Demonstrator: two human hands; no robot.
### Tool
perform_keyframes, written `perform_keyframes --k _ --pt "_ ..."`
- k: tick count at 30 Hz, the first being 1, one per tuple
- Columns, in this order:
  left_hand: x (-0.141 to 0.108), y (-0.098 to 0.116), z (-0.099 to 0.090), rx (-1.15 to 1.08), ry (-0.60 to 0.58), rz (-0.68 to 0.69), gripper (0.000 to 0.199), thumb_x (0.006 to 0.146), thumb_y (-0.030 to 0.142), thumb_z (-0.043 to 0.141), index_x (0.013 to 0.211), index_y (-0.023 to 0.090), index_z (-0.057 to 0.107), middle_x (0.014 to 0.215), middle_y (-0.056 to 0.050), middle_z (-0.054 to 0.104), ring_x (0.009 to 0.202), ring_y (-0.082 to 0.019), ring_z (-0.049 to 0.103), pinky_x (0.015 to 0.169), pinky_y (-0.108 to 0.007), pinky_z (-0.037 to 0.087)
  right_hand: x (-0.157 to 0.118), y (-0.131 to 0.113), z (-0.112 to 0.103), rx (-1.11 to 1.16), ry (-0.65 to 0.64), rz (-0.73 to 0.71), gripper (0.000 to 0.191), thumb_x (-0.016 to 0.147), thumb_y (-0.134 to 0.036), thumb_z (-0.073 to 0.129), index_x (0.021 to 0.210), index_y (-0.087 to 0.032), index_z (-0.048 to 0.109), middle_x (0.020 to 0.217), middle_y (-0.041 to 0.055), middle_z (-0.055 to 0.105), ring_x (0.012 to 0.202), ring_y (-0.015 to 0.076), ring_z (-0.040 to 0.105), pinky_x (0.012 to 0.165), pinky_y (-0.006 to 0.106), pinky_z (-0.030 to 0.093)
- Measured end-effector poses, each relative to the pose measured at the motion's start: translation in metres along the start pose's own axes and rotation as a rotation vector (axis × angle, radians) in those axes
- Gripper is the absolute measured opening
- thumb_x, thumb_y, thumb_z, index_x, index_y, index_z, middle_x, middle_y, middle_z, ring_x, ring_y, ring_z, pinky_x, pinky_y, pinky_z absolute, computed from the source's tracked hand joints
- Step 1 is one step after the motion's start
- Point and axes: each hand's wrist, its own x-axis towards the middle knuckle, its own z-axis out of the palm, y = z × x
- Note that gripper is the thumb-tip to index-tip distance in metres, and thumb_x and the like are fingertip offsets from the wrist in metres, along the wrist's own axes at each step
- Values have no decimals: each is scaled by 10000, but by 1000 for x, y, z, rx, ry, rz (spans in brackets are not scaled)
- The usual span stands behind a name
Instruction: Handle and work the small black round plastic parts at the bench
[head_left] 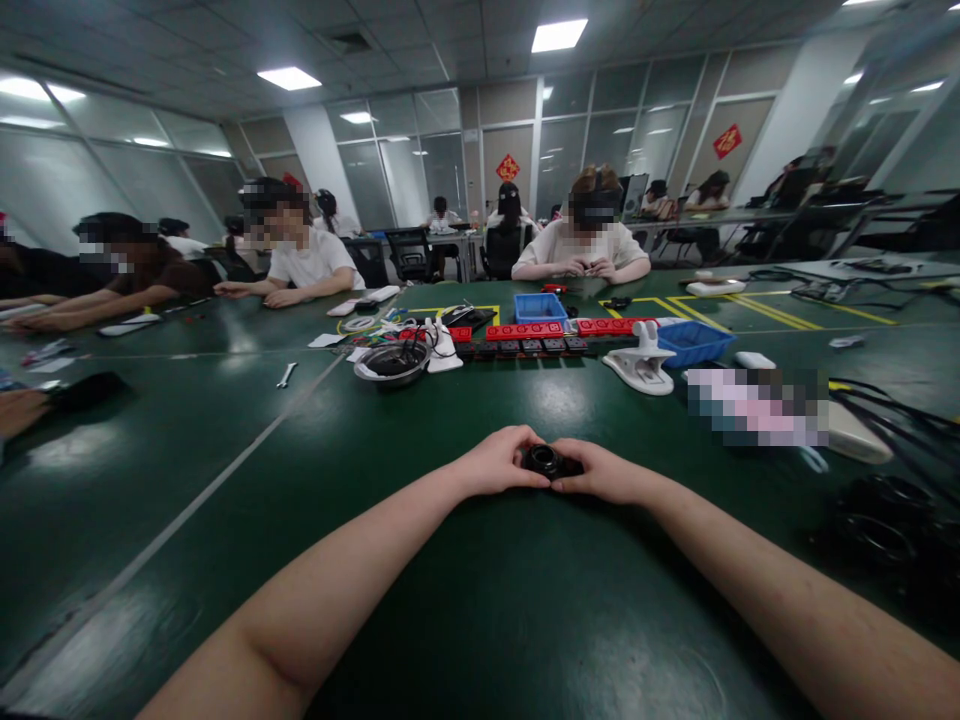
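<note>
In the head view, both of my arms reach forward over the green table (465, 590). My left hand (504, 462) curls around the left side of a small black part with a round, lens-like ring (544, 459) on top. From the other side my right hand (596, 470) grips the same black part, thumb and fingers closed on it. The part is low, at or just above the tabletop; I cannot tell which. My fingers cover its sides, so its exact kind does not show.
Beyond my hands are a metal bowl (391, 364), red power strips (525, 332), a white clip stand (643, 360) and a blue bin (694, 343). A wrench (286, 375) lies left. Black ring-shaped parts (877, 535) and cables are at right. Several people sit around.
</note>
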Motion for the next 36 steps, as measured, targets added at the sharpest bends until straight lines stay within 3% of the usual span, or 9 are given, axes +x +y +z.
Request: perform_keyframes --k 13,18,26,30,36 --pt "-2 5 2 -8 30 -5 407 585 383 626 894 162 480 743 12 476 549 -78 424 482 -192 334 1 7 4 -48 42 15 297 641 -251 591 906 -136 523 839 27 550 763 167 496 665 269 384" --pt "-3 7 5 16 65 -31 441 545 426 642 866 164 489 755 5 484 591 -96 440 505 -201 331 1 9 6 -125 98 53 322 605 -315 620 856 -150 503 786 10 542 708 155 487 599 247 363" --pt "-2 11 12 137 193 -129 414 545 409 646 847 174 489 797 -13 495 697 -148 478 576 -241 350 3 8 24 -346 332 201 353 550 -431 620 699 -177 426 660 -16 490 575 118 436 478 211 271" --pt "-3 14 17 218 290 -203 410 557 450 625 828 181 477 835 -23 503 747 -174 484 606 -265 362 6 1 37 -505 481 313 284 586 -374 595 691 -177 418 672 17 504 576 133 443 472 226 254" --pt "-4 15 16 248 301 -206 397 568 455 618 819 183 475 835 -23 509 765 -178 485 615 -266 362 7 -7 42 -586 506 342 253 629 -351 576 753 -165 456 714 54 530 650 171 486 531 254 294"
